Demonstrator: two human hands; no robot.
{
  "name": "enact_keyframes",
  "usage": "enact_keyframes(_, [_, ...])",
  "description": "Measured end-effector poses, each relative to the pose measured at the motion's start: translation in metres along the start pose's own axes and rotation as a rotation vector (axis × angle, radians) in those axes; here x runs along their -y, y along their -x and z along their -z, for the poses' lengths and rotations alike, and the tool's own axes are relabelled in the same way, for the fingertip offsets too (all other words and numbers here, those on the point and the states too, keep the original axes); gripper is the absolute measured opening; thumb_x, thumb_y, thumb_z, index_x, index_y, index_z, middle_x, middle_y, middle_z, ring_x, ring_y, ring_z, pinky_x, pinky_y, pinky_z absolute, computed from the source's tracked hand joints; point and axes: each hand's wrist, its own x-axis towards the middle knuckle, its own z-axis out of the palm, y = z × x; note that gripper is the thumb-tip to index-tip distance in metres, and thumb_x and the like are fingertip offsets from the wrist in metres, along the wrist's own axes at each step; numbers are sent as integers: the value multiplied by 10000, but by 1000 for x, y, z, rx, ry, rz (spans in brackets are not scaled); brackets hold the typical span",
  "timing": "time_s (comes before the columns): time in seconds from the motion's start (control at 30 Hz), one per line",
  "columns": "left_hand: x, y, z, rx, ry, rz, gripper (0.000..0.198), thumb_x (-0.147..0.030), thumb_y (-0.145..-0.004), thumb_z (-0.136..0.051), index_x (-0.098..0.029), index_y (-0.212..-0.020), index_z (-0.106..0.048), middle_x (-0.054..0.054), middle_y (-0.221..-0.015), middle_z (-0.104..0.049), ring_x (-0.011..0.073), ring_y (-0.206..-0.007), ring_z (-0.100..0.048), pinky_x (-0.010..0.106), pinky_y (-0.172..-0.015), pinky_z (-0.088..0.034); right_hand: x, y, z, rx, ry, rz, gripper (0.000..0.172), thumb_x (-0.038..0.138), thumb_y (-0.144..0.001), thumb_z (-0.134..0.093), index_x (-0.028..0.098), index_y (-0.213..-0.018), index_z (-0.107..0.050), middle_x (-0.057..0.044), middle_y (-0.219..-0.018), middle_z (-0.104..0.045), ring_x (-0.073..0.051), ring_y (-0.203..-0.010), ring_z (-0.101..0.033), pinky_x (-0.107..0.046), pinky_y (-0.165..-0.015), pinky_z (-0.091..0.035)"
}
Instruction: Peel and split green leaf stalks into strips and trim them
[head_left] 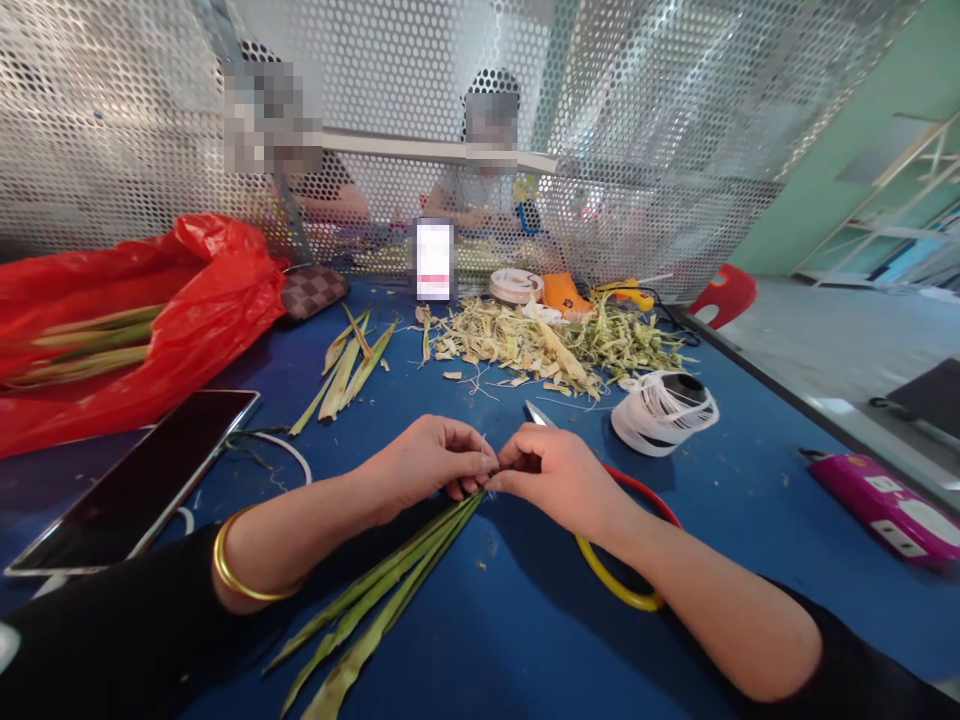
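Observation:
A bundle of long green leaf strips [405, 570] fans out toward the table's near edge, its narrow top end gathered between my hands. My left hand [435, 455] is closed, thumb and fingers pinching that top end. Thumb and forefinger of my right hand [551, 475] press together at the same tip, touching the left fingertips. A fine white thread [484, 440] sticks up there; which fingers hold it I cannot tell. Partly under my right hand and forearm lie scissors [538, 415] with a red and yellow handle. A spool of white thread [664, 413] stands to the right.
Shredded husk scraps [525, 340] are heaped at the back, with loose leaf pieces [349, 370] left of them. A red plastic bag [217, 300] and a tablet [142, 480] lie left, a magenta case [885, 505] right. A lit phone [435, 260] leans against the perforated metal screen [637, 130]; two people sit behind it.

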Motion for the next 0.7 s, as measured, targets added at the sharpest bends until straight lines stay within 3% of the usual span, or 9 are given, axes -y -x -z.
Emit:
enact_keyframes(0.33, [-2,0,-1,-85,36,30,165,-293,-648,-720,-152,-727,-688,2,-616,-645,93,-529,-535,192,-451,-396,0,-2,4,38,-31,-43,122,285,-768,-636,189,-693,-644,32,-583,-546,-106,-534,-452,-238,-496,-307])
enact_keyframes(0.7, [1,-2,0,-71,90,-2,225,-322,-653,-734,-154,-747,-617,0,-651,-663,84,-517,-547,186,-438,-395,1,-3,4,-59,4,77,114,186,-819,-562,187,-705,-566,19,-686,-548,-121,-647,-485,-257,-619,-378])
